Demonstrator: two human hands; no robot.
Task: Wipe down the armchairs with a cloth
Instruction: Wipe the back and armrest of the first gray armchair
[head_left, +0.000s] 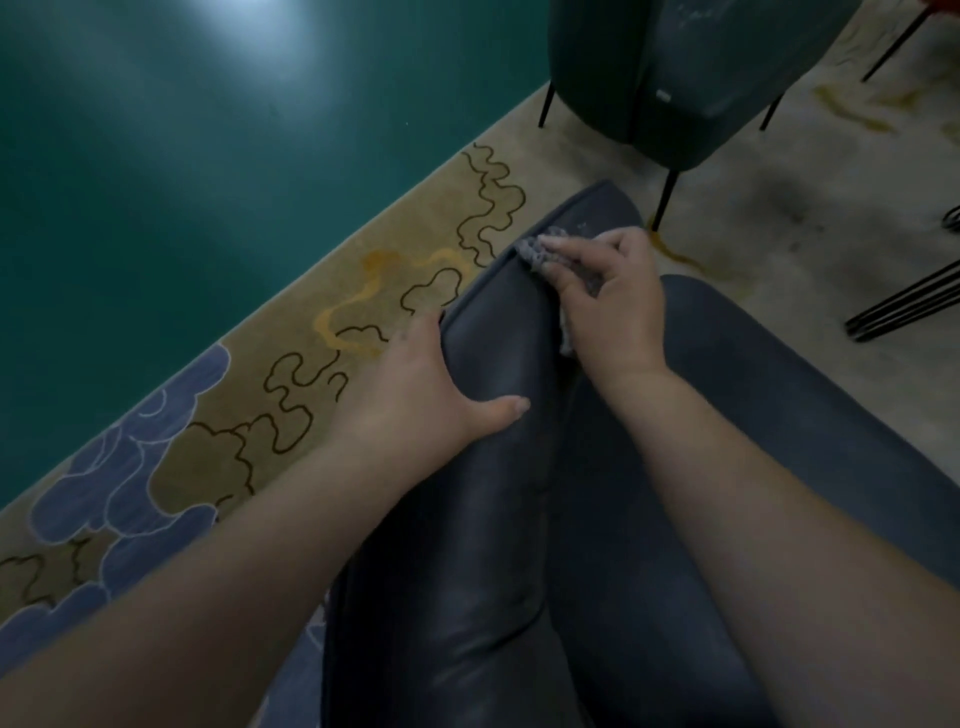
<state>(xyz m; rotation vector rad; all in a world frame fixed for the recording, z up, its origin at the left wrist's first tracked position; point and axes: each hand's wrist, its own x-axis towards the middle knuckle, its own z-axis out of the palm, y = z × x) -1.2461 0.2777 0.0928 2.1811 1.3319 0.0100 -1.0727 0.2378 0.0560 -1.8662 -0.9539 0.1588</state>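
Wiping was under way on the arm of the nearer armchair (498, 467), a dark blue-grey leather one seen from above. A grey cloth (540, 254) was bunched at the far end of that arm, right on its outer seam, and was pressed down there by the right hand (613, 306), whose fingers were bent over it and held it against the leather. The left hand (431, 384) was laid over the outer edge of the same arm, nearer the camera, with the thumb stretched across the top and the fingers hidden down the far side; it held no cloth and seemed only to steady the chair. The two hands were kept apart along the arm.

As a judgement, the task was still early or in its middle: pale specks were visible just past the cloth at the arm's tip, the seat and other arm could not be judged clean or not, and a second armchair (691, 83), teal and scuffed with pale marks, stood untouched at the top right.

The chairs were carried by a patterned rug (311, 332), tan with dark wavy lines and blue cloud shapes, stained further right. A glossy green floor (182, 156) was seen beyond the rug's left edge, and thin black legs (904, 306) of other furniture at the right.
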